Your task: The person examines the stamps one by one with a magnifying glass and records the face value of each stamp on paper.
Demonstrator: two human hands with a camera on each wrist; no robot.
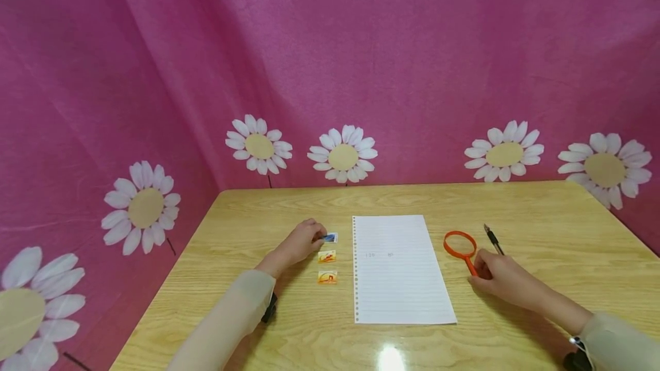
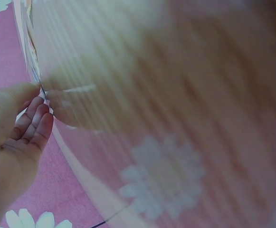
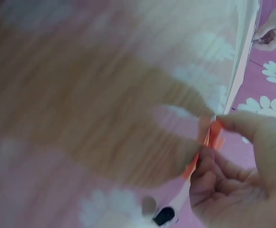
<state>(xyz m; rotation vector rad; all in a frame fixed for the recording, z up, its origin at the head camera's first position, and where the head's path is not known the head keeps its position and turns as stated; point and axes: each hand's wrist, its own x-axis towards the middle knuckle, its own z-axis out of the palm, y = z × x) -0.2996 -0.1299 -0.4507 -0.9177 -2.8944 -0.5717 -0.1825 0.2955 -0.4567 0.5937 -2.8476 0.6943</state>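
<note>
My left hand (image 1: 299, 242) is at the left of the table, thumb and fingertips pinching the left edge of a small blue stamp (image 1: 331, 238) with a white border. In the left wrist view the thumb and fingers of the left hand (image 2: 26, 118) come together at the tabletop. Two yellow-orange stamps, an upper one (image 1: 327, 256) and a lower one (image 1: 327, 277), lie below it in a column. My right hand (image 1: 507, 282) grips the handle of an orange magnifying glass (image 1: 473, 267), whose round lens lies toward the paper. The right wrist view shows fingers around the orange handle (image 3: 215, 133).
A lined sheet of paper (image 1: 402, 291) with punched holes and faint handwritten numbers lies between the hands. Just beyond the right hand is a black pen (image 1: 492, 239). The wooden table (image 1: 289, 342) ends at a pink curtain (image 1: 392, 73) with daisies.
</note>
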